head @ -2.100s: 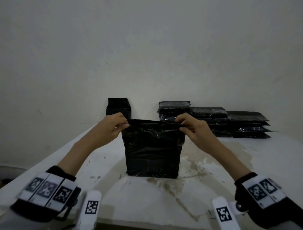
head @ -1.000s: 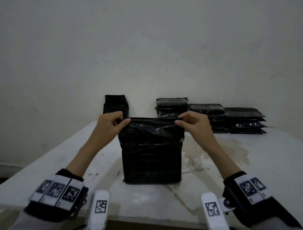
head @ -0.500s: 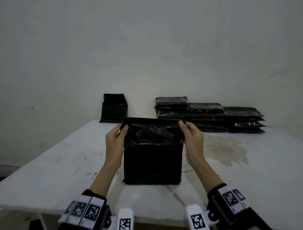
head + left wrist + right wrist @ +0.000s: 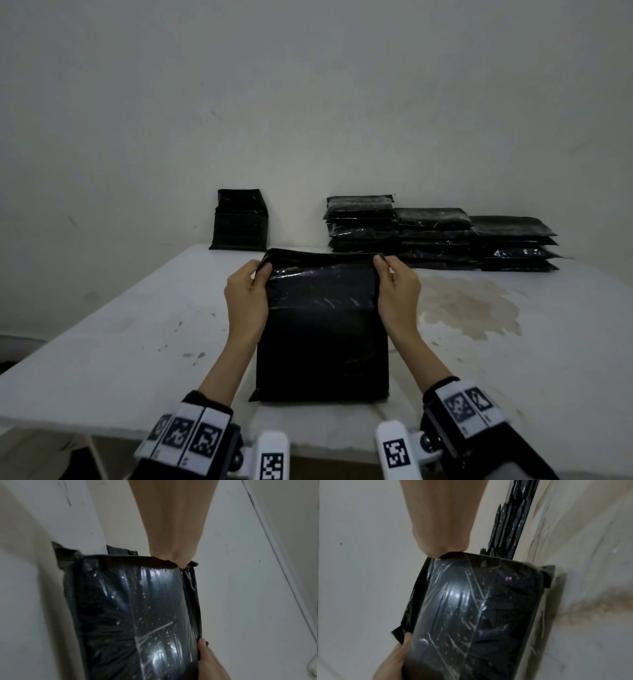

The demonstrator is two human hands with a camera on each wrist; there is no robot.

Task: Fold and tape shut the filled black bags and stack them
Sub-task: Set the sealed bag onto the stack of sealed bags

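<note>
A filled black bag (image 4: 322, 329) is held on the counter (image 4: 102, 359), its top corners pinched by the left hand (image 4: 246, 301) and right hand (image 4: 399, 296). The film looks soft and slippery, the contents bulky and probably heavy. It is best taken at the folded top edge. Finished stacks (image 4: 438, 236) lie behind.

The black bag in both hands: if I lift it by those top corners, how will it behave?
The black bag bulges full, so it probably hangs heavy. Its glossy, wrinkled film looks thin and slippery; the corner flaps pinched by the left hand and right hand may stretch or slip. It likely sags rather than staying stiff.
</note>
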